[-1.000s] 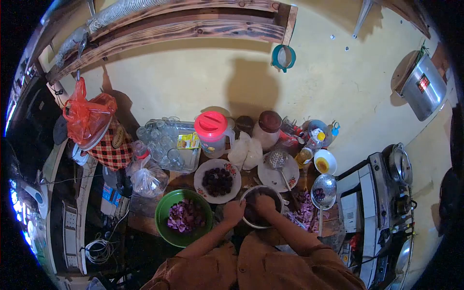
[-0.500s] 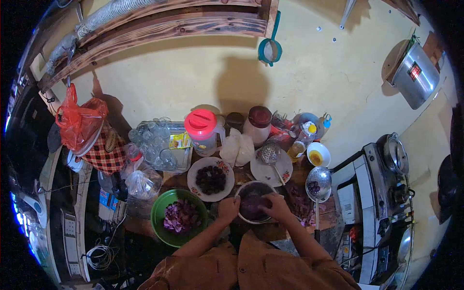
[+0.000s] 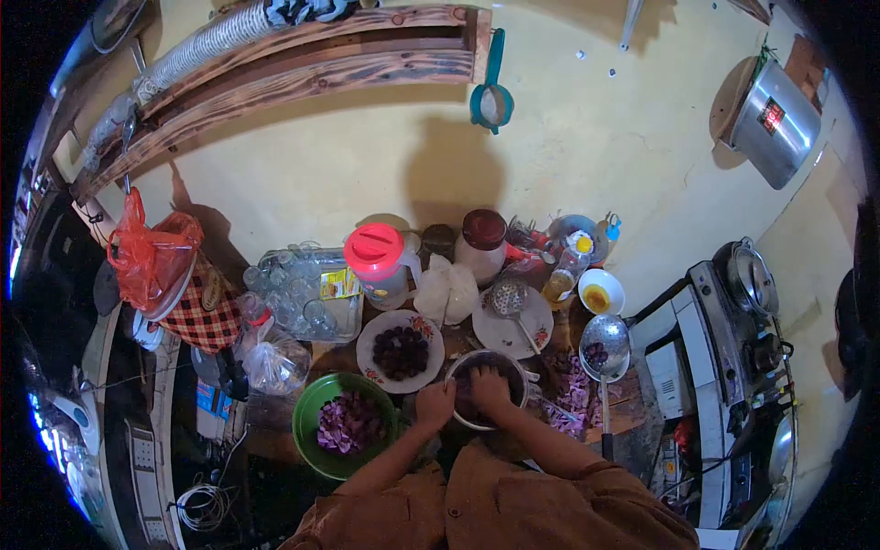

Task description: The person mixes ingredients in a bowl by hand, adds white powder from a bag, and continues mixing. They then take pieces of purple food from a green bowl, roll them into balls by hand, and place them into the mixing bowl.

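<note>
A metal pot (image 3: 524, 396) stands on the table right in front of me, with a dark purple mash inside. My left hand (image 3: 436, 403) is closed on the pot's left rim. Inside the pot, my right hand (image 3: 489, 389) presses into the mash with bent fingers, and its fingertips are hidden. Left of the pot is a green bowl (image 3: 304, 438) of cut purple chunks (image 3: 346, 423). Behind it, a flowered plate (image 3: 429, 374) carries dark purple balls (image 3: 401, 353). Purple peelings (image 3: 576, 394) lie to the right.
A skimmer (image 3: 510, 297) rests on another plate (image 3: 543, 335). A long-handled ladle (image 3: 605, 341) lies over a bowl at right. Behind stand a red-lidded pitcher (image 3: 378, 261), a jar (image 3: 482, 252), an oil bottle (image 3: 568, 266) and a tray of glasses (image 3: 346, 325). The stove (image 3: 710, 302) is far right.
My right hand has moved from the pot's right side toward its middle, deeper into the mash. My left hand stays on the rim. The whole view has shifted slightly.
</note>
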`<state>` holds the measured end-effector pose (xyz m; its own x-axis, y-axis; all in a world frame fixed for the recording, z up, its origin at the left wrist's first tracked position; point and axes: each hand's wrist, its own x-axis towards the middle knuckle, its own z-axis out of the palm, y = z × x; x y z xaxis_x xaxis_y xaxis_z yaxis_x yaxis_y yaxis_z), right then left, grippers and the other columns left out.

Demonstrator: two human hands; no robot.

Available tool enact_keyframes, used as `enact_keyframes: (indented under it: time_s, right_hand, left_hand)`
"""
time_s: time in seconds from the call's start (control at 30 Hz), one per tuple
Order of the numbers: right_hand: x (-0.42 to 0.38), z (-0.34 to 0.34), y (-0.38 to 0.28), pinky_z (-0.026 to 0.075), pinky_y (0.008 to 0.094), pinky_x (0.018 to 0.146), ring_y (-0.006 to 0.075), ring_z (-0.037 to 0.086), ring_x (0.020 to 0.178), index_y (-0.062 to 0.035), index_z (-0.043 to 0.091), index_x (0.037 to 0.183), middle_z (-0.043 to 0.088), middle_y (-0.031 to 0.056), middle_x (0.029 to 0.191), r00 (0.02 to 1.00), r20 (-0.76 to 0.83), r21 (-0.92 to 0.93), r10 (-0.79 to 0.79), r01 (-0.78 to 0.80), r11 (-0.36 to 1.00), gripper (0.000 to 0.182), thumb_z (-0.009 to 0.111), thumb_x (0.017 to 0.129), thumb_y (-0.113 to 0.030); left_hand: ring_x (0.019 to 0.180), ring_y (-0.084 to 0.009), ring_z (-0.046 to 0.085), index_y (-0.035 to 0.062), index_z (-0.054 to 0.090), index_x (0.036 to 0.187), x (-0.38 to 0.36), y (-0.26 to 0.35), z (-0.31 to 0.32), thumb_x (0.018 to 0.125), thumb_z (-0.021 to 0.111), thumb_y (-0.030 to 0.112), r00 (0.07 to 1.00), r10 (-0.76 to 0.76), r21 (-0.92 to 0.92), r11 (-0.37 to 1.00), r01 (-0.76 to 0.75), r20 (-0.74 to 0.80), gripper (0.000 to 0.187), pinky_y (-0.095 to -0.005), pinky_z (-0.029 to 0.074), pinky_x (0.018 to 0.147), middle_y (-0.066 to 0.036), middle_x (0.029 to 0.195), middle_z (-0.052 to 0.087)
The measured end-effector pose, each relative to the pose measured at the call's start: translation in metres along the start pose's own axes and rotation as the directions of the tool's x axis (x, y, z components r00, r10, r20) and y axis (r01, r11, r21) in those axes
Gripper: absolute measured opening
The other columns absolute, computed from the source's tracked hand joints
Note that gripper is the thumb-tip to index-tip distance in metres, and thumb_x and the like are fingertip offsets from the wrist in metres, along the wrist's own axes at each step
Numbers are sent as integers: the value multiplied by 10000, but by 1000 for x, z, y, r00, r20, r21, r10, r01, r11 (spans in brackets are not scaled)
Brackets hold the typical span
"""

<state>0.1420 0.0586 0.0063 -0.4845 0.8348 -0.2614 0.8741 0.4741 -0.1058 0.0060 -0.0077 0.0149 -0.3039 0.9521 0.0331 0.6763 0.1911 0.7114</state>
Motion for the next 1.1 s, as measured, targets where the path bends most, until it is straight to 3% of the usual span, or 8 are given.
enact_keyframes:
  time_s: [0.3, 0.37, 0.5, 0.57, 0.67, 0.8, 0.87, 1.1]
  right_hand:
    - [-50, -57, 15, 406, 419, 897, 376, 493, 1075, 49, 436, 1198, 532, 245, 1099, 928, -368, 417, 64, 103, 903, 637, 564, 798, -429]
    - [-64, -51, 25, 377, 399, 934, 383, 446, 1143, 28, 340, 1302, 477, 262, 1197, 928, -217, 304, -304, 360, 882, 707, 550, 814, -439]
    - [-81, -94, 25, 335, 406, 977, 357, 404, 1197, -26, 296, 1347, 370, 229, 1328, 964, 55, 713, -261, 146, 686, 743, 505, 823, -510]
    - [-77, -81, 33, 282, 459, 1010, 344, 397, 1207, -57, 315, 1348, 345, 195, 1360, 985, 76, 918, -154, -129, -375, 774, 420, 815, -609]
    - [-90, -107, 37, 222, 507, 1031, 340, 360, 1235, -58, 307, 1351, 308, 177, 1386, 930, -37, 606, -365, -270, -749, 842, 346, 790, -685]
    - [-100, -129, 24, 189, 485, 1055, 326, 275, 1283, -83, 293, 1358, 293, 186, 1389, 859, -173, 495, -481, -347, -797, 881, 311, 764, -734]
    - [-102, -135, 16, 148, 518, 1054, 353, 278, 1277, -62, 305, 1352, 252, 186, 1409, 863, -201, 438, -464, -345, -830, 857, 356, 777, -695]
    - [-98, -120, 0, 186, 487, 1057, 299, 301, 1272, -87, 296, 1358, 297, 164, 1390, 846, -167, 571, -506, -336, -749, 944, 319, 717, -779]
  left_hand:
    - [688, -430, 552, -29, 608, 671, 0, -3, -9, 871, 391, 395, 992, -30, 93, 995, 19, 126, 517, -489, 420, 665, -251, 704, 574]
    - [701, -424, 554, -33, 603, 670, -1, 0, -12, 873, 382, 408, 989, 8, 14, 1000, -10, 148, 534, -488, 415, 671, -254, 703, 572]
    - [696, -426, 549, -39, 593, 654, -1, -3, -16, 878, 367, 425, 972, -34, 59, 998, 21, 232, 563, -485, 414, 668, -256, 689, 565]
    - [681, -422, 550, -42, 586, 644, -4, -8, -23, 878, 375, 431, 916, -59, 86, 996, 27, 396, 568, -479, 417, 663, -251, 676, 562]
    - [700, -404, 565, -33, 600, 783, -9, -5, -35, 858, 446, 406, 888, -149, 159, 984, 87, 435, 471, -487, 416, 668, -225, 706, 575]
    - [812, -377, 561, -9, 561, 947, -18, 33, -64, 822, 541, 348, 982, -128, 156, 982, 106, 136, 380, -469, 418, 726, -190, 818, 585]
    - [920, -367, 519, 4, 511, 1037, -13, 36, -65, 782, 608, 285, 913, 296, 46, 954, -295, -282, 391, -445, 404, 805, -169, 913, 565]
    - [972, -342, 514, 9, 537, 1059, -19, 117, -109, 718, 684, 191, 810, 558, -55, 817, -574, -178, 414, -412, 407, 851, -166, 970, 568]
